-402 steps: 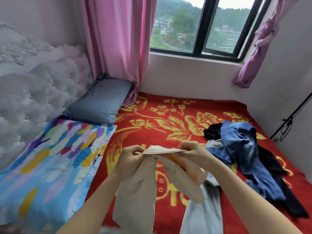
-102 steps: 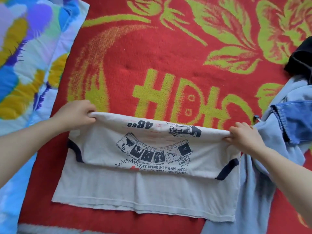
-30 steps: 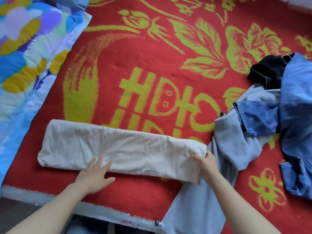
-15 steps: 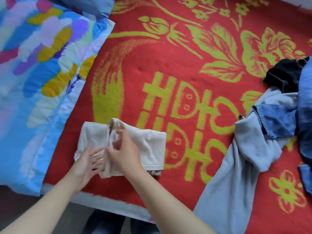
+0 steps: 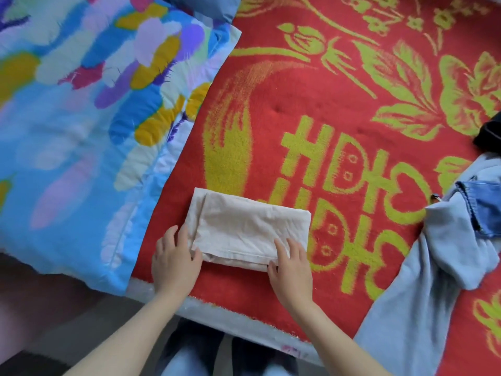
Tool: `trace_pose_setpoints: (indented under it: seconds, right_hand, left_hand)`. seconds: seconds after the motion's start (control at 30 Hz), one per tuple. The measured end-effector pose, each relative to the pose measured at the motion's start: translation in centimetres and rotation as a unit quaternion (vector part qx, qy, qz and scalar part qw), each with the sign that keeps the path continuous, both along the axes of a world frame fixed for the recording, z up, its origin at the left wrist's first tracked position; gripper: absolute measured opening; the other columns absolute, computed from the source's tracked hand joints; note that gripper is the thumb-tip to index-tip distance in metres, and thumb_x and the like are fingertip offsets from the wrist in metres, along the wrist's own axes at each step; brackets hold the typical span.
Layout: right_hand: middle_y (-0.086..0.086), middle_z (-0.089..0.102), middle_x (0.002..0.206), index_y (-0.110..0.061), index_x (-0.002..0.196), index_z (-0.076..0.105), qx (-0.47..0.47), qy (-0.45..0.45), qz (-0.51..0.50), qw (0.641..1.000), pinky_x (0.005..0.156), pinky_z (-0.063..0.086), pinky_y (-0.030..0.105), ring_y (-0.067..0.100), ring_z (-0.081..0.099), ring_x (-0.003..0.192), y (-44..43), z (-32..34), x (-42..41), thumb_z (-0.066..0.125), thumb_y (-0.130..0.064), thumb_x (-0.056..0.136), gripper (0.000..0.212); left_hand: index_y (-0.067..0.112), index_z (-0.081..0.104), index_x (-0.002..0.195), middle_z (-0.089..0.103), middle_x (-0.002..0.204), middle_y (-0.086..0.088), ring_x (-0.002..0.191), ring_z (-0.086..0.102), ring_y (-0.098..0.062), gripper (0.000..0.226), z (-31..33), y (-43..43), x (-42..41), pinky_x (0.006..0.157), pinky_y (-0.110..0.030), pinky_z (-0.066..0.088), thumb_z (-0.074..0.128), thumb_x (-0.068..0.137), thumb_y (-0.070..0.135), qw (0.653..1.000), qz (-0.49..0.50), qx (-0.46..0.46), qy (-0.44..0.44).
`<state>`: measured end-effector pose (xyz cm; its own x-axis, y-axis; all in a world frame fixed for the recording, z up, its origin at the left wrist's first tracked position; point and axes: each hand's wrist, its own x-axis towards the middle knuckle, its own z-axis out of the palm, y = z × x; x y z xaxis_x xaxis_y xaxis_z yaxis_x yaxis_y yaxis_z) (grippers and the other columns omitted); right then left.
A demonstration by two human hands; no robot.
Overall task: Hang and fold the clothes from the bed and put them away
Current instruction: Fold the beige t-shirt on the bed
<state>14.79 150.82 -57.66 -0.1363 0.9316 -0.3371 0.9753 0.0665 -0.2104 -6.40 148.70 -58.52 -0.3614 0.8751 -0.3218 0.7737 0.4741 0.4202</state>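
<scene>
A cream T-shirt (image 5: 249, 226) lies folded into a small flat rectangle on the red and yellow blanket (image 5: 311, 126), close to the bed's near edge. My left hand (image 5: 174, 259) rests against the bundle's left end, fingers fairly straight along the cloth. My right hand (image 5: 291, 267) lies on its near right corner, fingertips on the fabric. Neither hand visibly grips the shirt. At the right edge, a light blue hoodie (image 5: 423, 280) drapes off the bed, with denim jeans (image 5: 485, 210) partly over it and a black garment (image 5: 488, 134) behind.
A quilt (image 5: 81, 131) with blue, yellow and purple patches covers the bed's left side, and a grey-blue pillow (image 5: 206, 6) shows at the top. Below the white bed edge (image 5: 230, 320) are my legs and the floor.
The long cream strip was folded from right to left into a compact rectangle. My right hand let go of the folded end, and both hands now rest at the bundle's near corners.
</scene>
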Motion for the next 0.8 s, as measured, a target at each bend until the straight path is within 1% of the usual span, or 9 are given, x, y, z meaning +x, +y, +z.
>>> trace_pose_setpoints:
  seconds: [0.1,0.2,0.33,0.43,0.5,0.57,0.63,0.7,0.8]
  right_hand:
    - [0.021,0.064,0.117,-0.011,0.109,0.07,0.013,-0.073,0.064,0.995,0.077,0.054,0.049,0.039,0.061,0.108,-0.5,-0.7,1.9,0.091,-0.032,0.05,0.065]
    - [0.02,0.061,0.122,-0.016,0.11,0.07,-0.02,-0.104,0.128,0.986,0.078,0.053,0.052,0.038,0.059,0.113,-0.9,-1.6,3.4,0.093,-0.037,0.038,0.078]
    - [0.02,0.061,0.123,-0.02,0.114,0.068,-0.012,-0.118,0.192,0.974,0.08,0.052,0.052,0.038,0.058,0.114,-1.6,-2.3,4.3,0.087,-0.005,0.035,0.083]
    - [0.018,0.062,0.122,-0.024,0.119,0.064,0.011,-0.095,0.21,0.973,0.079,0.05,0.055,0.037,0.06,0.112,-1.0,-3.4,5.1,0.084,0.003,0.035,0.09]
    - [0.017,0.063,0.12,-0.026,0.118,0.065,0.05,-0.096,0.238,0.965,0.078,0.052,0.053,0.035,0.062,0.109,0.0,-4.4,5.5,0.077,0.0,0.052,0.072]
    - [0.017,0.065,0.115,-0.024,0.111,0.07,0.093,-0.081,0.257,0.958,0.077,0.053,0.047,0.034,0.064,0.104,0.8,-5.1,5.8,0.055,-0.002,0.072,0.047]
    - [0.019,0.066,0.112,-0.02,0.107,0.072,0.117,-0.055,0.255,0.958,0.075,0.054,0.044,0.035,0.064,0.101,0.7,-5.7,5.7,0.043,-0.002,0.077,0.045]
    - [0.019,0.066,0.11,-0.018,0.105,0.072,0.132,-0.036,0.246,0.96,0.073,0.054,0.042,0.034,0.064,0.099,0.5,-5.8,5.5,0.048,-0.001,0.077,0.041]
    - [0.016,0.066,0.102,-0.013,0.105,0.07,0.122,0.008,0.238,0.963,0.066,0.054,0.036,0.031,0.065,0.088,1.1,-5.2,5.3,0.07,0.003,0.067,0.041]
  left_hand:
    - [0.006,0.07,0.11,0.063,0.118,-0.023,0.103,0.063,-0.041,0.077,-0.3,-1.2,1.9,0.072,-0.05,0.055,0.09,0.037,0.015,0.962,-0.245,0.067,0.101]
    - [0.011,0.07,0.113,0.063,0.12,-0.019,0.107,0.063,-0.034,0.091,-1.3,-2.4,2.9,0.078,-0.049,0.055,0.089,0.024,0.02,0.921,-0.373,0.018,0.112]
    - [0.01,0.069,0.113,0.064,0.117,-0.02,0.105,0.065,-0.034,0.099,-2.2,-3.2,3.1,0.077,-0.051,0.055,0.09,0.016,0.017,0.914,-0.384,-0.06,0.117]
    - [0.009,0.07,0.11,0.064,0.116,-0.022,0.103,0.064,-0.038,0.096,-3.2,-2.9,3.2,0.076,-0.055,0.053,0.091,0.017,0.019,0.906,-0.398,-0.071,0.129]
    - [0.007,0.069,0.112,0.063,0.118,-0.024,0.105,0.063,-0.039,0.093,-4.0,-2.6,3.2,0.078,-0.056,0.051,0.09,0.022,0.02,0.901,-0.403,-0.065,0.148]
    - [0.006,0.068,0.114,0.061,0.12,-0.026,0.108,0.061,-0.042,0.09,-4.6,-2.8,3.3,0.081,-0.057,0.05,0.087,0.027,0.018,0.898,-0.401,-0.06,0.168]
    - [0.004,0.066,0.117,0.058,0.123,-0.028,0.112,0.058,-0.044,0.089,-4.9,-3.5,3.8,0.084,-0.059,0.049,0.084,0.031,0.015,0.901,-0.392,-0.056,0.174]
    - [0.002,0.065,0.118,0.056,0.125,-0.029,0.113,0.056,-0.045,0.089,-5.1,-3.8,4.3,0.084,-0.06,0.048,0.083,0.031,0.013,0.907,-0.38,-0.054,0.172]
    - [0.003,0.064,0.118,0.056,0.125,-0.028,0.113,0.056,-0.044,0.09,-5.0,-3.8,4.6,0.085,-0.062,0.047,0.083,0.031,0.01,0.909,-0.375,-0.054,0.172]
